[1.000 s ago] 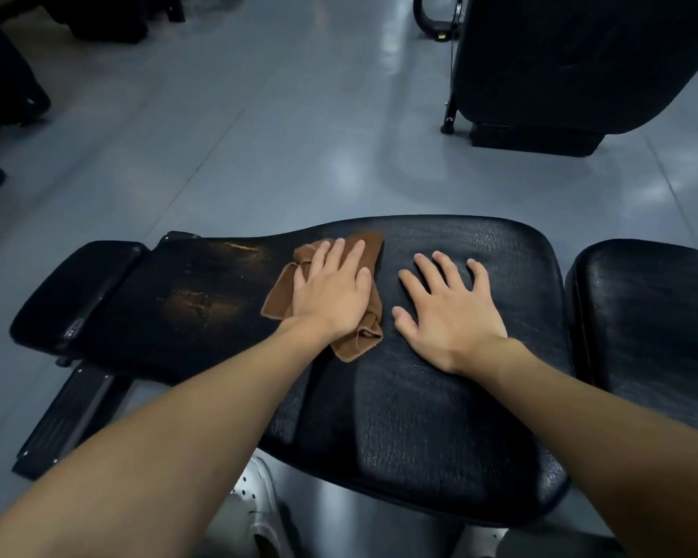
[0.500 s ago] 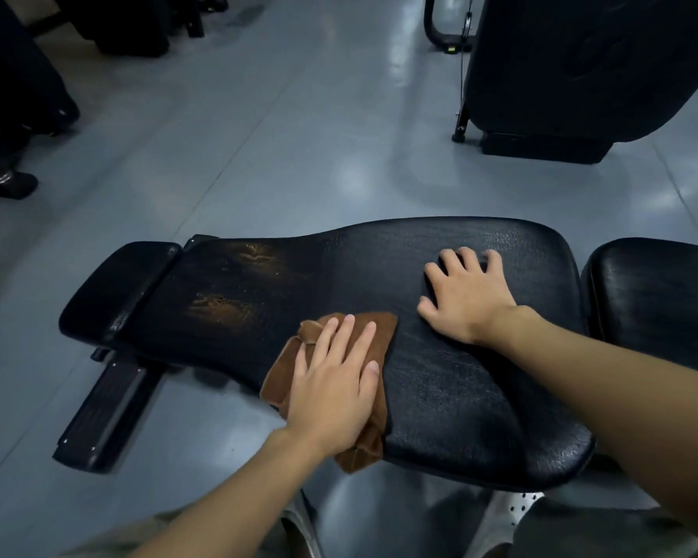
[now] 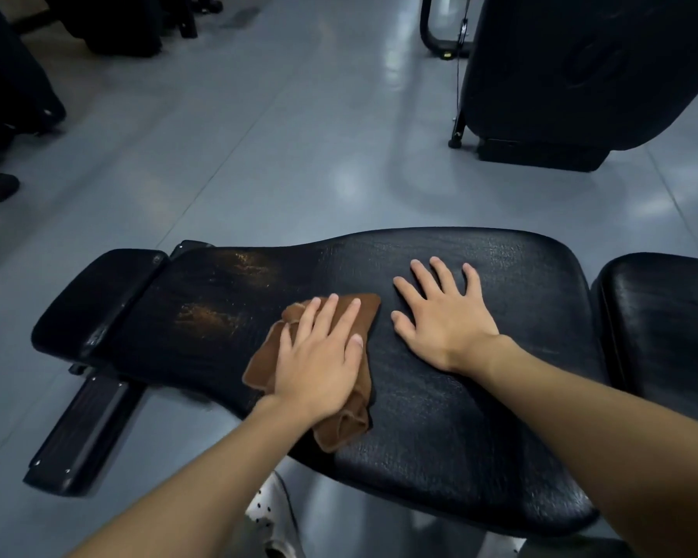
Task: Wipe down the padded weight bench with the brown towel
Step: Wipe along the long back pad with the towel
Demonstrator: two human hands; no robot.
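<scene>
Now, change: left hand (image 3: 319, 362) with brown towel (image 3: 351, 420) back up from near edge to mid-pad since half a second ago
Left grip: flat, fingers spread, pressing towel down, no pinch
Right hand (image 3: 446, 316): open palm, spread, bracing bare padded weight bench (image 3: 480, 416); slid back toward middle
Towel position: on pad just right of rusty scuffs (image 3: 206, 316)
Meaning: back-and-forth strokes under way; scuffed left end likely still unwiped

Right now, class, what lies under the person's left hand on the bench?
Under the left hand lies the crumpled brown towel, pressed flat onto the black padded bench. The pad beneath the towel is covered, so its state cannot be seen.
</scene>
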